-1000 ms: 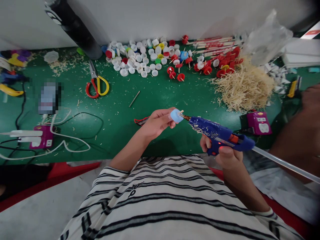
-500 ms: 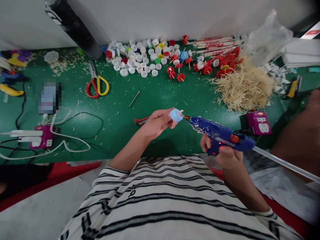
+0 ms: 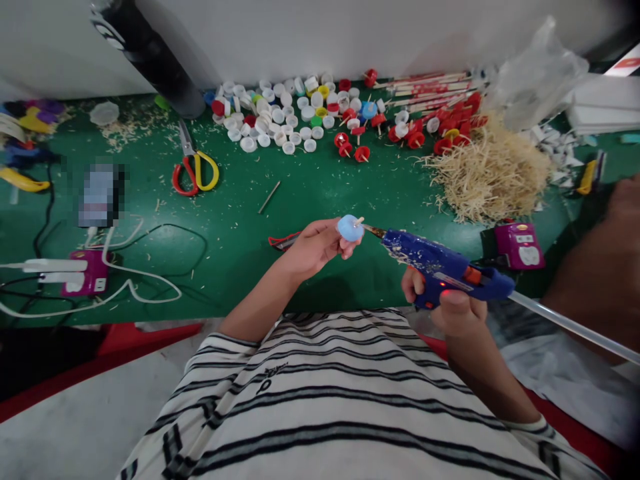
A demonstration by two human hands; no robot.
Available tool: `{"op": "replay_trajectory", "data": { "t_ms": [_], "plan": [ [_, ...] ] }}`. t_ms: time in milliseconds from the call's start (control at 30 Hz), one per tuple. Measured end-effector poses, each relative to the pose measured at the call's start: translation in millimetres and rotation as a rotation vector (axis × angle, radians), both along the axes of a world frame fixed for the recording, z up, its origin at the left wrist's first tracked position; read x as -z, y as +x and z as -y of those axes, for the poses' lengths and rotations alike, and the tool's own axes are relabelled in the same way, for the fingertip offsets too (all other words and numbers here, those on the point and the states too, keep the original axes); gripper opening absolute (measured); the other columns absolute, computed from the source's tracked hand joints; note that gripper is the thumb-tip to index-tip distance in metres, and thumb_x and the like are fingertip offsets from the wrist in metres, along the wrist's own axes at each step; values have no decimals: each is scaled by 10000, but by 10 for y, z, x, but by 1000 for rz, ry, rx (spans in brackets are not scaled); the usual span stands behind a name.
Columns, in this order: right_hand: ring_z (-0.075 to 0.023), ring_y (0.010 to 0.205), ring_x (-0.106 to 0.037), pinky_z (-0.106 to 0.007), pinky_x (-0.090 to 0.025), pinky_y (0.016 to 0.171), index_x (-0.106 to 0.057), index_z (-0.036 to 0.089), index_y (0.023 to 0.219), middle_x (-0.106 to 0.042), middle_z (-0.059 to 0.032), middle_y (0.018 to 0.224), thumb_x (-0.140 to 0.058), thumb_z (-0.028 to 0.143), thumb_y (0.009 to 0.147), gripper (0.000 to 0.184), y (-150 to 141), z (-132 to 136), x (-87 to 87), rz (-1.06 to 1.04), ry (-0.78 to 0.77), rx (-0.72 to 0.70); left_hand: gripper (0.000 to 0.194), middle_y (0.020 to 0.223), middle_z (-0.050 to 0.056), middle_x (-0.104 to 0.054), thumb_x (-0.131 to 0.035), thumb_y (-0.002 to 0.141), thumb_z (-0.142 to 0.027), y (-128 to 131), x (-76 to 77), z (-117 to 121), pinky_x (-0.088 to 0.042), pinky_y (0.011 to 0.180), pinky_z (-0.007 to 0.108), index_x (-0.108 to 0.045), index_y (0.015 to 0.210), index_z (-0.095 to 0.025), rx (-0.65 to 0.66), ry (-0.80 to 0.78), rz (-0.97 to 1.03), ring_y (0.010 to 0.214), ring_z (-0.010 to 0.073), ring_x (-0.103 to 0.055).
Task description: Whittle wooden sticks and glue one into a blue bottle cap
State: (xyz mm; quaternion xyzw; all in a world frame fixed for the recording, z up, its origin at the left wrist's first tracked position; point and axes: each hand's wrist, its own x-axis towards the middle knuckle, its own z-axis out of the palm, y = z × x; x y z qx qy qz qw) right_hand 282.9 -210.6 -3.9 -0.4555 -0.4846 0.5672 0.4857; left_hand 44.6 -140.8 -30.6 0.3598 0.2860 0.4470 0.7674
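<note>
A light blue bottle cap (image 3: 349, 229) is pinched between the fingers of my left hand (image 3: 320, 247), over the near part of the green table (image 3: 235, 233). A short wooden stick (image 3: 359, 221) pokes out of the cap's face. My right hand (image 3: 453, 307) is wrapped round the handle of a blue glue gun (image 3: 425, 260), which points left. Its nozzle (image 3: 374, 231) is close to the base of the stick; I cannot tell if they touch. A clear glue stick (image 3: 570, 327) runs out of the gun's back end. Shavings cling to the gun's body.
Many loose bottle caps (image 3: 280, 117) and red caps with sticks (image 3: 415, 139) lie at the back. Wood shavings (image 3: 493, 170) are heaped at the right. Scissors (image 3: 195, 170), a metal rod (image 3: 269, 197) and a red-edged cutter (image 3: 283, 241) lie left. Another person's arm (image 3: 595, 267) is at right.
My left hand has turned the blue cap slightly, so more of its face with the stick shows. The glue gun has shifted slightly right, its nozzle a little farther from the cap.
</note>
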Motion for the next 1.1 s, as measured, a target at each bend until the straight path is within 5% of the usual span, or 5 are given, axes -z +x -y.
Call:
{"op": "replay_trajectory", "data": {
  "t_ms": [100, 300, 500, 1100],
  "plan": [
    [-201, 546, -549, -361, -419, 514, -736, 237, 737, -618, -54, 629, -706, 774, 880, 557, 11, -19, -33, 90, 107, -18, 591, 775, 41, -638, -900, 824, -604, -7, 4, 7, -486, 651, 258, -576, 604, -162, 9, 9, 19, 655, 91, -588],
    [-220, 516, -547, -378, -430, 451, -685, 252, 699, -648, -70, 640, -820, 815, 694, 579, 49, -48, 10, 10, 20, -38, 563, 766, 35, -624, -879, 845, -566, -10, 18, 14, -488, 658, 271, -557, 602, -173, -2, 7, 10, 662, 99, -586],
    [-253, 568, -620, -451, -540, 552, -734, 260, 874, -769, -111, 816, -861, 745, 748, 517, 74, 24, -17, 19, -35, -27, 588, 738, 27, -606, -865, 846, -595, 1, 16, 14, -485, 656, 278, -532, 592, -181, 2, 9, -2, 654, 101, -579],
    [-272, 608, -615, -462, -513, 575, -746, 272, 873, -775, -105, 839, -842, 766, 759, 515, -10, 115, -84, 23, -64, 75, 687, 769, 27, -592, -870, 822, -678, 39, -43, 24, -454, 620, 256, -444, 605, -185, 77, -52, 40, 659, 92, -570]
  ]
}}
